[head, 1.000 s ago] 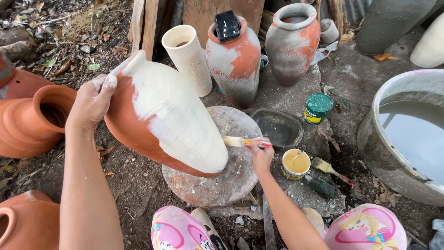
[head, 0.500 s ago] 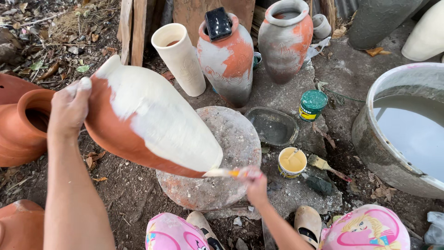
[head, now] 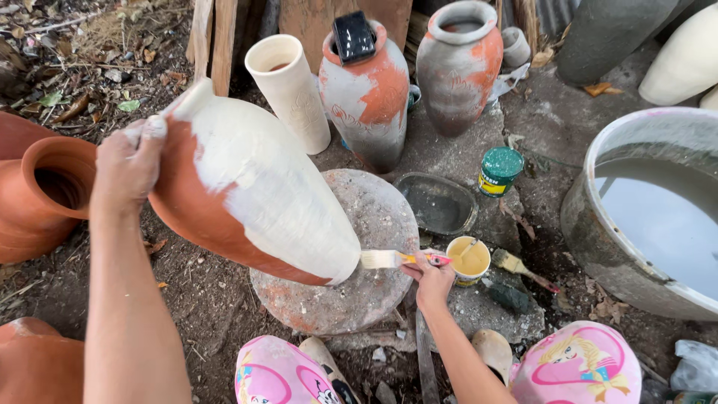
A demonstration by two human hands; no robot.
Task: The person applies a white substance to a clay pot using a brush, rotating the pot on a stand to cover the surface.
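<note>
A tall terracotta vase [head: 247,194], mostly coated in cream paint, leans tilted with its base on a round stone disc [head: 374,224]. My left hand [head: 127,164] grips the vase's rim at the upper left. My right hand [head: 430,277] holds a paintbrush [head: 393,259] whose bristles touch the vase's lower end near the base. A small cup of cream paint [head: 469,260] stands just right of the brush hand.
A cream cylinder vase [head: 288,86], two half-painted pots [head: 366,90] [head: 458,63], a dark tray [head: 437,203] and a green-lidded tin [head: 499,170] stand behind. A large basin of water [head: 658,217] is at right. Terracotta pots [head: 45,194] are at left. A second brush [head: 520,267] lies by the cup.
The brush has shifted along the vase's lower end, from its underside to the edge by the base. The view has shifted slightly; the vase stays tilted.
</note>
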